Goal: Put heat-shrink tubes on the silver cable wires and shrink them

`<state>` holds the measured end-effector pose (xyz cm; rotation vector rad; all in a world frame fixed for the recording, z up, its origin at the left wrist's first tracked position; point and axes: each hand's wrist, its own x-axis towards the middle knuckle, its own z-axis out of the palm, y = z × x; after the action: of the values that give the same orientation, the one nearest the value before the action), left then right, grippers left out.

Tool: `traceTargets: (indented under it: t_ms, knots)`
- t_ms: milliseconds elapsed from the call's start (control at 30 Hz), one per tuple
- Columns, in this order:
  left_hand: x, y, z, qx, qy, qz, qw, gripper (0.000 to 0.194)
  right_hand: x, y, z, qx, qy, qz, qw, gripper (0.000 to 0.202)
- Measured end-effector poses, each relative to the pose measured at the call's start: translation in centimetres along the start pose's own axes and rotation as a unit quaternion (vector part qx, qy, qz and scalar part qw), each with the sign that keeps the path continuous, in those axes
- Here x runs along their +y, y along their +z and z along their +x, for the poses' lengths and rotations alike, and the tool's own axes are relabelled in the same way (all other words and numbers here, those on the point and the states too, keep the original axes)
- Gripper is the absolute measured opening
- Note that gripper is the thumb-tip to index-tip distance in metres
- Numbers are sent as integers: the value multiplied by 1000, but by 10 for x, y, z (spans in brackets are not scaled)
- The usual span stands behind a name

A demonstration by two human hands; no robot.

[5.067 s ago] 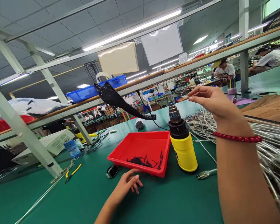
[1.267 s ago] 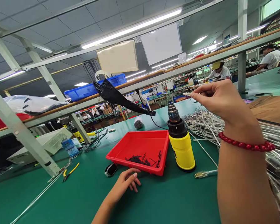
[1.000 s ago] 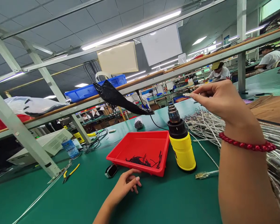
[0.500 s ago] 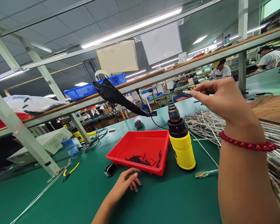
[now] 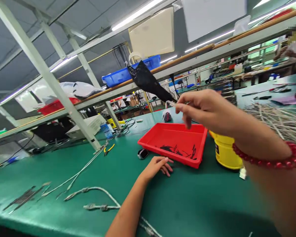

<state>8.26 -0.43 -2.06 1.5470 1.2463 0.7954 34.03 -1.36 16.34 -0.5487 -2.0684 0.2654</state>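
Observation:
My right hand [image 5: 199, 107], a red bead bracelet at its wrist, is raised above the far right of a red tray [image 5: 201, 149]. Its thumb and forefinger pinch a small whitish piece [image 5: 170, 103], perhaps a cable end; blur hides the detail. Black short tubes or strips [image 5: 174, 149] lie in the tray. On the green bench just before the tray rests my left hand [image 5: 159, 167], empty, fingers loosely apart. A yellow heat gun [image 5: 225, 151] stands right of the tray, its nozzle mostly behind my right hand and forearm.
Pale cables [image 5: 281, 121] are heaped at the right. A watch [image 5: 142, 153], yellow-handled pliers [image 5: 109, 149] and whitish cables [image 5: 101, 189] lie leftward. A black-wrapped object [image 5: 148, 80] hangs from the shelf beside a blue tray [image 5: 118, 77]. A person [image 5: 294, 49] sits far right.
My view has turned left, bringing more of the left bench into sight. My right hand has moved left with the whitish piece, now passing in front of the heat gun. My left hand stays by the tray.

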Motion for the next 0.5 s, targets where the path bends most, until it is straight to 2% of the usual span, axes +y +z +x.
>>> traceTargets:
  t_ms: [100, 233, 367, 500]
  knots:
    - [-1, 3, 2, 24, 33, -38, 998, 69, -13, 47, 5, -8, -11, 30, 999, 24]
    - [8, 0, -2, 57, 143, -175, 973, 54, -20, 97, -1, -26, 14, 114, 993, 19]
    - [27, -8, -17, 78, 179, -252, 948, 47, -21, 123, -15, -76, 11, 175, 981, 21]
    - [46, -13, -36, 45, 215, -356, 908, 39, -26, 132, -25, -121, 8, 178, 977, 22]
